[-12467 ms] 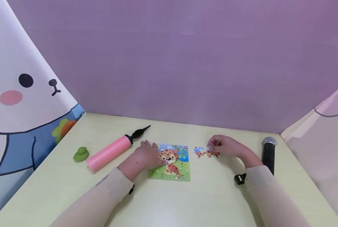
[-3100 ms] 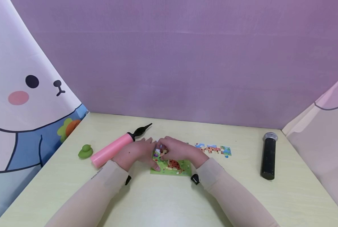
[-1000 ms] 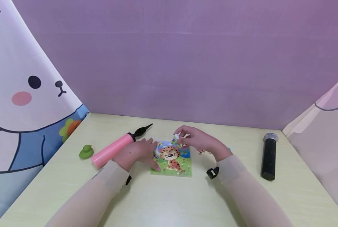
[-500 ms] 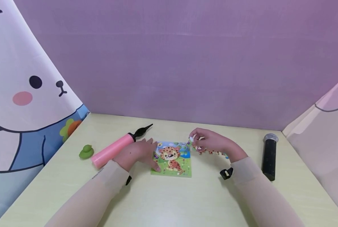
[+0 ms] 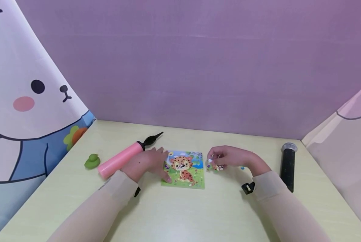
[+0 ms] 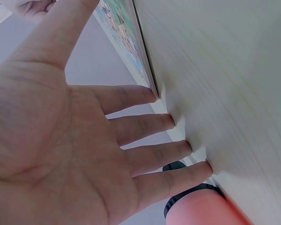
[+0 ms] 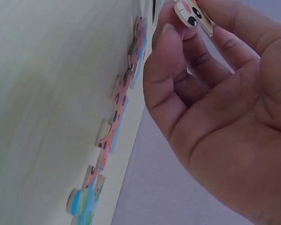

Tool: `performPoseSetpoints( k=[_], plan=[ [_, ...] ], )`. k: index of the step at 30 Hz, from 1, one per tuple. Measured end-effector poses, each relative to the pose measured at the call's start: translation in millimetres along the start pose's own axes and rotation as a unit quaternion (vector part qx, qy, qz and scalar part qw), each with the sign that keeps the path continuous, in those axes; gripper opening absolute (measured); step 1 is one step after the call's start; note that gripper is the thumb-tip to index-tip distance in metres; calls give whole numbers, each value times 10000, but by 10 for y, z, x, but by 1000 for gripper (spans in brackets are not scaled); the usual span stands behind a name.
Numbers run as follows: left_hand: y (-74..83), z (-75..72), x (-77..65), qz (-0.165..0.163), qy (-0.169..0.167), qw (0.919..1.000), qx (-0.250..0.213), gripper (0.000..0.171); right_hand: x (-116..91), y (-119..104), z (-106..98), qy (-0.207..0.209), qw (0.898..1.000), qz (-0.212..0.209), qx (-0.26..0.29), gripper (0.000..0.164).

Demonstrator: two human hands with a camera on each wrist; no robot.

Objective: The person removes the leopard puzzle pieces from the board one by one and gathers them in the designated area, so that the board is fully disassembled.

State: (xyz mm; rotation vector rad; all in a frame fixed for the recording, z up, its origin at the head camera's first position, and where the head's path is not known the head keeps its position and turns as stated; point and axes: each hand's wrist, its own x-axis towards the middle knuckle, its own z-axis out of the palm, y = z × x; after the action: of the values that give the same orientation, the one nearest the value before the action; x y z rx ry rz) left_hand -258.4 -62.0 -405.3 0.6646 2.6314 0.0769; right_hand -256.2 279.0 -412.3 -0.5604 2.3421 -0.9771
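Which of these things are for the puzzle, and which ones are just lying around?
For the puzzle:
leopard board, touched by the left hand
piece pinched in the right hand
row of loose pieces

Just lying around:
green duck
pink pump
black thing like a microphone

Purple cloth [image 5: 180, 74] screens the table [image 5: 180, 215] — a booth.

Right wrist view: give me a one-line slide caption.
The right hand pinches a puzzle piece, with other pieces lying in a row on the pale tabletop.
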Motion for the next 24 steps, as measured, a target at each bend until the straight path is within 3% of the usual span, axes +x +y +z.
performPoseSetpoints(
  k=[8,24],
  plan=[
    [-8,6,-14,4,-11,10000,-27,124,15,49,26,-55,9998,-59,-202,13],
    [-24,17,24,-20,-13,10000,-84,126,34,70,43,463,9961,-21,-747,14]
  ],
)
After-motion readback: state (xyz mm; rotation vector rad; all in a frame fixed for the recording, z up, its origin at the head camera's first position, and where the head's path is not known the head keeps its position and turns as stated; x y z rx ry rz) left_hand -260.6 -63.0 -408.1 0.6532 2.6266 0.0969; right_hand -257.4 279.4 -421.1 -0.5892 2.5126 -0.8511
